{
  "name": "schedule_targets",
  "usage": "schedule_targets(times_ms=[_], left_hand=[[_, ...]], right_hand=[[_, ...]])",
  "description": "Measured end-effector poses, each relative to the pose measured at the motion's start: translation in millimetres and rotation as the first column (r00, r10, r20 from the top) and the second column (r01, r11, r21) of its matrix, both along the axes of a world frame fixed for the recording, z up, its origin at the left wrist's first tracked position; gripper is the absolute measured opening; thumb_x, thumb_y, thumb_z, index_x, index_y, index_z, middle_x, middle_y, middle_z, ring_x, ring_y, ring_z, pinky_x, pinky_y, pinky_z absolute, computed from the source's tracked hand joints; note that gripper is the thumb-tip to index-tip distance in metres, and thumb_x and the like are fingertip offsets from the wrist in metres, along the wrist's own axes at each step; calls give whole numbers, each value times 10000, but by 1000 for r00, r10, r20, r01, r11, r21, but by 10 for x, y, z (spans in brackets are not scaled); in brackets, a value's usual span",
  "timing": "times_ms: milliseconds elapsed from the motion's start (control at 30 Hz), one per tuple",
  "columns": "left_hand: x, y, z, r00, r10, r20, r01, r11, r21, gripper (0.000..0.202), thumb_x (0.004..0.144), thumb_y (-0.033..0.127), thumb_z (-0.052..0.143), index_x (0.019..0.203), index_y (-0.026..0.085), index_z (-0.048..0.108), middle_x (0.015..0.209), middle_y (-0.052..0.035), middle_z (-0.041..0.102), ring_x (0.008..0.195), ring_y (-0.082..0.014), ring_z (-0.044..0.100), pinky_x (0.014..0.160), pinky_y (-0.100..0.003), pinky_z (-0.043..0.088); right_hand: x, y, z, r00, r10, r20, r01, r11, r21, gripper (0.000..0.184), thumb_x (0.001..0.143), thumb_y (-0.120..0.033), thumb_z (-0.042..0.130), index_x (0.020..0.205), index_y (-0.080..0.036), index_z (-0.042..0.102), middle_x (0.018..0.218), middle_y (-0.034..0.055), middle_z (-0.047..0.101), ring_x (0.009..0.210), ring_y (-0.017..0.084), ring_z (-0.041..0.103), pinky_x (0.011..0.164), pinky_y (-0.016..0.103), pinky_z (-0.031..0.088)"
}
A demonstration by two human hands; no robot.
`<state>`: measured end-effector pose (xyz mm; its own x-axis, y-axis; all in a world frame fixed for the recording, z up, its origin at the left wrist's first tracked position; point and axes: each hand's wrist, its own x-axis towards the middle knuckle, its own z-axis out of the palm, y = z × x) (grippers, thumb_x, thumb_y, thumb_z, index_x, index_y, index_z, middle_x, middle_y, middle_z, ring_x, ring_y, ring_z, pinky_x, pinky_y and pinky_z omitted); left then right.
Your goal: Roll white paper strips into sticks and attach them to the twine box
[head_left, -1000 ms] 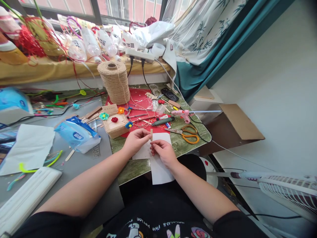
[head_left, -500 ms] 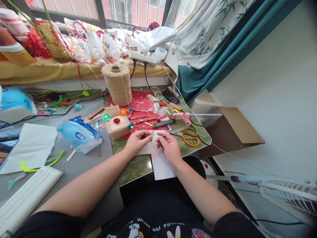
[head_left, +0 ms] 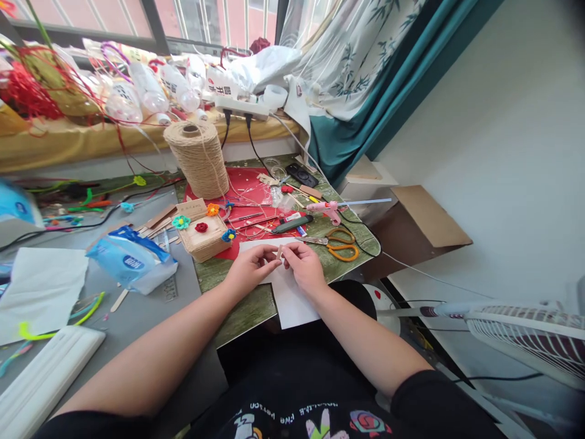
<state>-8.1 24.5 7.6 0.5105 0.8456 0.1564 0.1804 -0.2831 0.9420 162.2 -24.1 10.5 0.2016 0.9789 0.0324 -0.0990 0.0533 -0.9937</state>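
A: Here we are, both your hands together over the white paper (head_left: 292, 299). Your left hand (head_left: 249, 268) has the little wooden stick (head_left: 280, 251) pinched between thumb and fingers, out in front of you near the table's edge.

B: And your right hand (head_left: 305, 268) is right up at the other side of it, fingers bent in. Whether those fingertips grip the stick or merely brush it, I can't tell.

A: That piece is tiny! Squeeze off-centre, or pull unevenly with your right, and it could twist out or snap.

B: Look below, too: the paper's near end sticks out past the table (head_left: 247, 314). Catch it with a forearm and the sheet could slide; a dropped stick could go with it into your lap.

A: Now the scissors (head_left: 336, 244), lying just beyond your right hand, blades toward you. Swing those knuckles outward and you may get scratched.

B: Behind them, the glue gun (head_left: 331, 211). Hot or cold, I can't say; reach carelessly and a burn is possible.

A: On your left, the flower-topped box (head_left: 205, 244) sits near your wrist. One forward nudge might knock a blossom loose.
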Motion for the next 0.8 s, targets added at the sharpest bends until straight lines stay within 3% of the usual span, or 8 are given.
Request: schedule_targets(times_ms=[133, 200, 267, 333, 400, 533, 633, 800], left_hand=[[10, 12, -32, 995, 75, 58, -74, 997, -26, 263, 887, 428, 696, 1016, 201, 722, 901, -42, 737, 709, -149, 615, 645, -267, 474], [6, 26, -35, 986, 108, 128, -99, 993, -70, 251, 892, 433, 689, 967, 195, 699, 881, -41, 715, 741, -159, 624, 676, -273, 482], [-3, 39, -29, 976, 118, 184, -95, 988, -125, 255, 897, 442, 681, 926, 189, 665, 829, -31, 692, 733, -157, 620, 685, -273, 482], [-11, 46, -17, 970, 109, 215, -73, 982, -173, 266, 906, 449, 670, 896, 186, 633, 801, -26, 689, 719, -151, 619, 692, -273, 486], [-16, 48, -8, 968, 101, 232, -51, 976, -211, 277, 916, 455, 660, 881, 184, 609, 808, -34, 709, 724, -149, 630, 706, -277, 498], [-7, 39, -28, 970, 86, 226, -33, 973, -228, 290, 919, 464, 660, 903, 178, 612, 857, -60, 750, 737, -149, 646, 729, -289, 519], [6, 27, -71, 975, 73, 209, -31, 980, -199, 315, 916, 469, 664, 1024, 174, 640, 860, -63, 757, 741, -156, 656, 736, -302, 527], [7, 4, -85, 975, 47, 217, -13, 988, -153, 344, 930, 478, 639, 1094, 177, 619, 875, -68, 756, 776, -171, 682, 746, -316, 537]], right_hand=[[375, 21, 60, 943, 16, 333, -34, 998, 48, 214, 937, -409, 634, 1045, -243, 716, 929, 45, 704, 768, 188, 636, 751, 347, 538], [752, 16, 89, 775, -56, 630, -39, 990, 135, 231, 939, -331, 620, 1129, -244, 718, 1114, 87, 695, 993, 242, 648, 937, 416, 522], [1172, -4, 87, 557, -128, 820, -31, 984, 174, 281, 950, -236, 542, 1174, -223, 711, 1202, 118, 678, 1166, 280, 604, 1083, 479, 447], [1544, -36, 44, 377, -77, 923, -62, 992, 108, 364, 930, -165, 500, 1238, -205, 690, 1296, 132, 656, 1265, 295, 564, 1146, 512, 400], [1805, -67, -24, 256, 37, 966, -99, 995, -12, 437, 905, -157, 524, 1322, -202, 645, 1382, 129, 621, 1320, 303, 539, 1161, 524, 400], [2019, -39, -120, 153, 136, 979, -118, 986, -119, 508, 899, -181, 557, 1407, -190, 575, 1427, 136, 595, 1318, 304, 546, 1152, 502, 419], [2069, 70, -91, 85, 182, 980, -137, 976, -170, 552, 862, -146, 582, 1414, -165, 559, 1371, 155, 615, 1264, 311, 562, 1117, 475, 435], [2124, 167, 21, 21, 265, 964, -138, 956, -260, 534, 721, -42, 602, 1244, -143, 644, 1212, 158, 637, 1160, 294, 572, 1046, 405, 448]])
